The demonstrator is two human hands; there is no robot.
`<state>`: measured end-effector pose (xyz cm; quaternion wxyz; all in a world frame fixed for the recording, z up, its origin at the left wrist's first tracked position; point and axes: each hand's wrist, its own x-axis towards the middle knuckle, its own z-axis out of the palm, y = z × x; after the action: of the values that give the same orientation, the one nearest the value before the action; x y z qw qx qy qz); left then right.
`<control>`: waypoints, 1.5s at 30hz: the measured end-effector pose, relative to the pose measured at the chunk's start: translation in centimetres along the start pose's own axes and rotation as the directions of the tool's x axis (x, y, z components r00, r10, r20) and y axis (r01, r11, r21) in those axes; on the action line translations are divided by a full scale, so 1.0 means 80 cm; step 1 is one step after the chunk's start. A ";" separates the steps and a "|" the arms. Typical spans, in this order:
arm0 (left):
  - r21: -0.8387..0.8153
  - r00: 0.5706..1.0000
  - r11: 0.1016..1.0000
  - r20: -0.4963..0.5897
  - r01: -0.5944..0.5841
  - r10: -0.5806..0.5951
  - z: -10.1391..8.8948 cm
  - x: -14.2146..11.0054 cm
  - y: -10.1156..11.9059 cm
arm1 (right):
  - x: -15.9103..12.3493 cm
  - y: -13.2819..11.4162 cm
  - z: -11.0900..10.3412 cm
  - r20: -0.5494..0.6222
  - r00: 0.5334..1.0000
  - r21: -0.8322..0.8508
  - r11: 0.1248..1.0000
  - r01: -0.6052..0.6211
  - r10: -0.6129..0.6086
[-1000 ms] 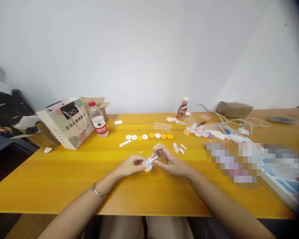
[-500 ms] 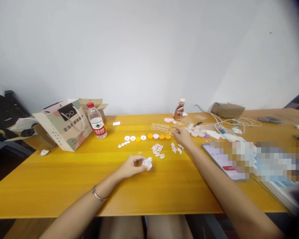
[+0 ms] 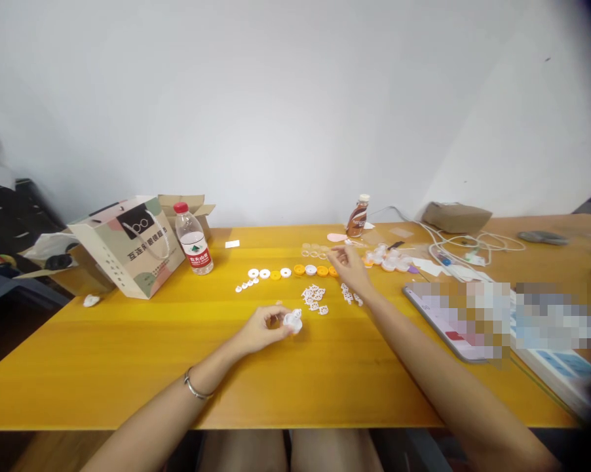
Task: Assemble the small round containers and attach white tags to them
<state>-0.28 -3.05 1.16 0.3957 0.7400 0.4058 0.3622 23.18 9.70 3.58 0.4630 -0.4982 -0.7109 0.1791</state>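
Note:
My left hand [image 3: 266,328] is closed, thumb and fingers pinching a small white, partly clear plastic part [image 3: 293,320] with a knob on top, just above the table. My right hand [image 3: 348,265] reaches farther out, its fingers bent together at the right end of the clear plastic rings [image 3: 315,254]. Whatever lies between those fingertips is too small to make out. Just below that hand runs a row of orange and white round caps [image 3: 310,270]. White and yellow discs [image 3: 274,275] continue leftward. Openwork white pieces [image 3: 314,295] lie in a loose pile between my hands.
Small white pointed parts [image 3: 247,284] lie left of the pile. A water bottle [image 3: 195,246] and paper bag [image 3: 133,249] stand at left. Behind my right hand are a brown drink bottle [image 3: 358,216] and clear cups [image 3: 391,259]. A phone [image 3: 440,321] and cables [image 3: 472,244] lie right.
My right hand has moved slightly left, over the right end of the clear rings and orange caps. My left hand keeps its hold on the white part. The view has shifted slightly.

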 end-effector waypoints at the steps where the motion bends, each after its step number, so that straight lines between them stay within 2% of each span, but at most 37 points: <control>1: 0.007 1.000 1.000 -0.009 -0.007 0.007 0.000 0.000 0.000 | -0.017 -0.017 0.002 0.113 0.992 0.170 0.985 0.040 -0.059; 2: 0.006 1.000 1.000 -0.011 -0.014 0.014 0.001 0.000 0.001 | -0.036 -0.034 0.004 0.279 0.949 0.315 0.948 0.053 -0.146; 3: -0.006 1.000 1.000 -0.007 -0.021 0.021 0.001 -0.001 0.001 | -0.053 -0.049 0.006 0.420 0.877 0.413 0.910 0.045 -0.234; 4: -0.025 1.000 0.999 0.001 -0.028 0.028 0.001 -0.001 0.002 | -0.069 -0.061 0.008 0.528 0.790 0.471 0.881 0.035 -0.313; 5: -0.048 0.999 0.998 0.013 -0.032 0.032 0.002 -0.001 0.002 | -0.082 -0.070 0.010 0.585 0.721 0.506 0.862 0.036 -0.373; 7: -0.088 0.999 0.996 0.035 -0.030 0.033 0.002 -0.002 0.002 | -0.099 -0.081 0.014 0.620 0.663 0.529 0.847 0.041 -0.419; 10: -0.100 0.997 0.995 0.070 -0.016 0.023 0.002 -0.002 0.001 | -0.105 -0.082 0.019 0.631 0.655 0.502 0.863 0.063 -0.415; 14: -0.066 0.993 0.998 0.118 0.019 -0.011 0.007 0.000 -0.001 | -0.104 -0.075 0.023 0.615 0.681 0.420 0.896 0.143 -0.397; 18: 0.059 0.998 0.998 0.056 0.030 -0.034 0.015 0.002 0.004 | -0.105 -0.067 0.025 0.553 0.732 0.422 0.891 0.167 -0.399; 23: 0.112 0.999 0.993 -0.020 -0.047 0.049 0.021 0.007 0.017 | -0.108 -0.058 0.035 0.395 0.817 0.524 0.834 0.174 -0.419; 26: 0.056 0.998 0.998 -0.054 -0.013 0.016 0.019 0.009 0.018 | -0.114 -0.058 0.045 0.283 0.876 0.559 0.809 0.180 -0.390; 30: 0.026 0.998 0.998 -0.022 0.055 -0.055 0.015 0.011 0.015 | -0.127 -0.065 0.057 0.262 0.911 0.601 0.792 0.105 -0.319; 34: 0.066 0.994 0.996 -0.095 0.064 -0.058 0.014 0.009 0.013 | -0.123 -0.070 0.057 0.275 0.928 0.666 0.746 0.006 -0.252; 36: 0.068 0.996 0.995 -0.054 0.070 -0.066 0.017 0.005 0.010 | -0.110 -0.063 0.048 0.155 0.973 0.718 0.696 0.009 -0.173; 37: 0.069 0.997 0.995 -0.007 0.074 -0.074 0.019 0.002 0.008 | -0.101 -0.058 0.043 0.035 0.995 0.742 0.669 0.038 -0.095; 39: 0.074 0.991 0.993 0.094 0.089 -0.095 0.024 -0.002 0.004 | -0.085 -0.046 0.031 -0.127 0.991 0.741 0.667 0.070 0.038; 40: 0.069 0.987 0.993 0.122 0.096 -0.103 0.026 -0.003 0.003 | -0.080 -0.041 0.027 -0.103 0.994 0.717 0.696 0.043 0.045; 42: 0.055 0.989 0.996 0.127 0.071 -0.078 0.030 -0.002 0.004 | -0.077 -0.037 0.025 0.017 1.000 0.686 0.727 -0.023 0.015; 45: 0.111 0.996 0.993 0.088 -0.033 0.023 0.030 0.002 0.011 | -0.085 -0.044 0.033 0.181 0.983 0.693 0.712 -0.112 -0.023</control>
<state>2.13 -3.94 0.92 0.3656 0.7817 0.3974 0.3121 19.59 2.72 1.49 0.5476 -0.2850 -0.6160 0.4893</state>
